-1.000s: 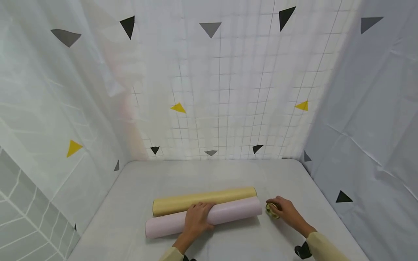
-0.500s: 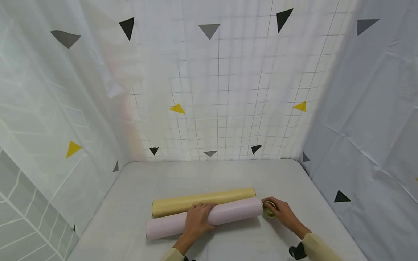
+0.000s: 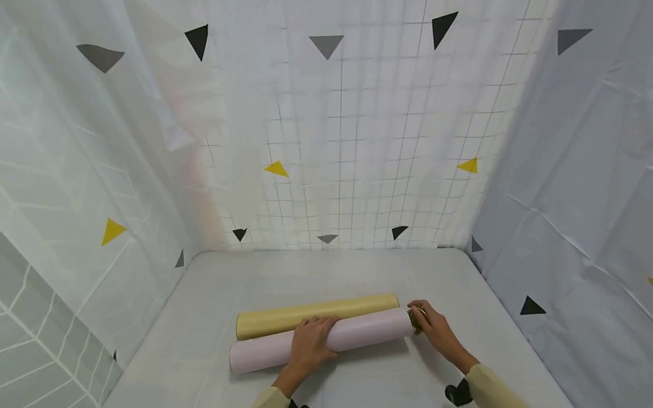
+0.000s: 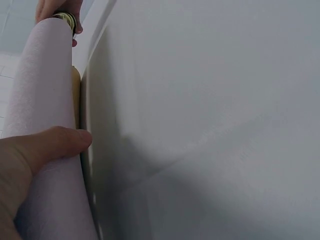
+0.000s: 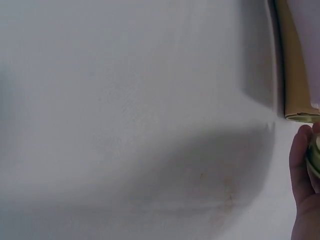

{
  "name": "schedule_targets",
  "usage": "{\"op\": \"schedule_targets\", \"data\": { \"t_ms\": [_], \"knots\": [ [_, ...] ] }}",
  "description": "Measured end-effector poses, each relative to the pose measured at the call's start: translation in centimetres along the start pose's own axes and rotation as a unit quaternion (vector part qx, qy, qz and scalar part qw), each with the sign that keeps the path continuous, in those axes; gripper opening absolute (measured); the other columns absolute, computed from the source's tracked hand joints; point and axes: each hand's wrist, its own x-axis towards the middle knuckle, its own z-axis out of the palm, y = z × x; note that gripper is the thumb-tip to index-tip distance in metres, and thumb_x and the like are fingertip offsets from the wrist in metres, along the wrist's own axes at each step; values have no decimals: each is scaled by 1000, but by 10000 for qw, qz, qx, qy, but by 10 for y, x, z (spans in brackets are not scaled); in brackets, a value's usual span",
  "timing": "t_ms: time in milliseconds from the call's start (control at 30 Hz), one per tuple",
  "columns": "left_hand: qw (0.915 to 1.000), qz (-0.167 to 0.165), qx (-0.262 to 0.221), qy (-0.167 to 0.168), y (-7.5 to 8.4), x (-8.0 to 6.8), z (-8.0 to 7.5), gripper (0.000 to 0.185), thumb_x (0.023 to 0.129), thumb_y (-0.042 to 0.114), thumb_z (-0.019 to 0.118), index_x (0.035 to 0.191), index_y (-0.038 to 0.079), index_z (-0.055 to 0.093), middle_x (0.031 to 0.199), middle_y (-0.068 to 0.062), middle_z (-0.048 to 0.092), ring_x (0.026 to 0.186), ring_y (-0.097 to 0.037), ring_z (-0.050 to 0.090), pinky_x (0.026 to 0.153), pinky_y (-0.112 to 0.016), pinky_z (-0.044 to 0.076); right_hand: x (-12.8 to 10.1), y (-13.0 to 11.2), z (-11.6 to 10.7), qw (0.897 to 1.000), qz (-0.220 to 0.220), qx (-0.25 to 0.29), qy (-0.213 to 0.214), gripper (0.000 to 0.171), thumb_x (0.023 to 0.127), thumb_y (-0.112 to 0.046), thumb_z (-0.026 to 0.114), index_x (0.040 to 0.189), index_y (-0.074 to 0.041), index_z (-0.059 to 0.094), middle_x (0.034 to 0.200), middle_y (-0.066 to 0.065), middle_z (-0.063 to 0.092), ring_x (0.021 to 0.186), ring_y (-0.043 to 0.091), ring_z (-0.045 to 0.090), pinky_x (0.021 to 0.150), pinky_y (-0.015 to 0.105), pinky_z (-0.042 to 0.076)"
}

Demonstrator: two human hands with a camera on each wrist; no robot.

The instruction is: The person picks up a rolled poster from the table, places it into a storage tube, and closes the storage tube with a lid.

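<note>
A pale pink tube (image 3: 364, 330) lies slanted across the table, its right end slightly raised. My left hand (image 3: 308, 345) grips it around the middle; in the left wrist view the thumb (image 4: 72, 142) wraps over its side. At the tube's right end, my right hand (image 3: 440, 335) holds a round gold-and-dark cap (image 4: 70, 20) in its fingers. The cap is up against the opening; how far it sits inside cannot be seen. Right behind lies a yellow tube (image 3: 275, 321), whose near end also shows in the right wrist view.
The white-covered table (image 3: 214, 294) is bounded by a gridded white curtain (image 3: 326, 141) at the back and hanging sheets at both sides. The yellow tube lies close along the pink one.
My right hand has moved left with the cap, from beside the pink tube to its end, and turned the cap toward the opening. The left hand keeps its grip.
</note>
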Motion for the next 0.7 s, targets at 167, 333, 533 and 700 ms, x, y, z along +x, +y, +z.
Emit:
{"op": "schedule_targets", "data": {
  "t_ms": [167,333,533,700],
  "knots": [
    [9999,51,37,101,2,0,1,84,50,42,101,125,25,69,113,6,78,103,-15,72,87,-37,54,-2,-7,3,10000,4,80,-54,45,113,-39,33,138,-11,60,137,13,66,119,17,65,87,26,56],
    [9999,17,39,147,4,2,2,85,50,42,102,126,25,69,114,6,78,104,-15,72,88,-37,54,0,-18,6,9992,263,266,-153,49,111,-46,38,142,-13,56,145,12,60,119,19,61,85,23,53],
    [9998,26,35,219,5,3,2,85,49,43,102,125,25,69,114,8,78,103,-14,72,88,-37,55,1,-22,11,9977,592,311,-130,48,111,-49,35,137,-16,57,140,12,61,107,19,57,81,26,49],
    [9995,77,38,320,7,4,2,85,49,43,101,125,26,68,114,9,78,103,-14,72,87,-36,55,1,-24,15,9963,690,485,-164,55,111,-52,27,141,-15,53,141,13,59,111,22,55,82,28,48]
  ]
}}
